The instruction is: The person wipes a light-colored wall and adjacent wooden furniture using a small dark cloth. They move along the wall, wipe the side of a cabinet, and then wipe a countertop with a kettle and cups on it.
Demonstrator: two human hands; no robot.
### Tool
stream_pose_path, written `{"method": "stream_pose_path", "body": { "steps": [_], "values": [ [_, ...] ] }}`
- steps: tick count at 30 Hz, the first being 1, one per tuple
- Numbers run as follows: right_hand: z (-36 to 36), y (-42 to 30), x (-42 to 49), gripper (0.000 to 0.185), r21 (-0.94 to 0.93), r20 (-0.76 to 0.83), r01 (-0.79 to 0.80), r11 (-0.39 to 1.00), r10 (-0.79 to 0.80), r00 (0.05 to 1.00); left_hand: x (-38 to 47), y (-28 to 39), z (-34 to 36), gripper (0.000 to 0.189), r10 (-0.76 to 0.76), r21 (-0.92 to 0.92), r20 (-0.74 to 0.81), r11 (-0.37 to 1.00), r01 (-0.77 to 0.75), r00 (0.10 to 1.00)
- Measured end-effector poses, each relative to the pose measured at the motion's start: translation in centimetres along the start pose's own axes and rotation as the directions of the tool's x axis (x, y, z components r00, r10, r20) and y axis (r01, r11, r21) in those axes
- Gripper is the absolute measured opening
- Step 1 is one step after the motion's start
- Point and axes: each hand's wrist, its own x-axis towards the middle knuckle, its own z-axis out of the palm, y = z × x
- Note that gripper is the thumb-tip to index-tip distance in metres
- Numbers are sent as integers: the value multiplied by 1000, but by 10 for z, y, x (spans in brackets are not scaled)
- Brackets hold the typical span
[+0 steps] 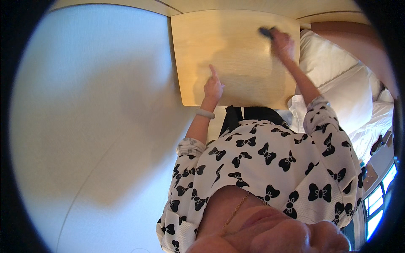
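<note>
A light wooden tabletop (240, 41) lies before me. Over its far right part, my right hand (282, 44) grips a small dark object (265, 33); blur hides what kind of thing it is. My left hand (214, 88) is over the near left part of the top, index finger pointing forward, the other fingers curled, nothing seen in it. Whether the left hand touches the wood, I cannot tell. A pale band circles the left wrist.
A pale wall (95, 95) runs along the left side of the tabletop. To the right is a bed with white pillows (345, 91). Wooden panelling (253, 4) borders the far edge. Windows (376, 205) show at the lower right.
</note>
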Motion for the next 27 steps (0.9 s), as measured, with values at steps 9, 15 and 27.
{"method": "stream_pose_path", "body": {
  "steps": [9,15,27],
  "values": [
    [22,-20,-101,48,37,-126,65,997,-60,990,-2,-2,-10,113,49,-125,-95,990,-60,994],
    [15,-107,-126,60,67,55,681,729,-684,727,-4,5,-21,106,-6,-114,-63,993,-1,998],
    [17,82,6,42,-7,-266,-432,902,414,870,-20,-7,-12,100,-74,-157,-25,985,69,997]
  ]
}}
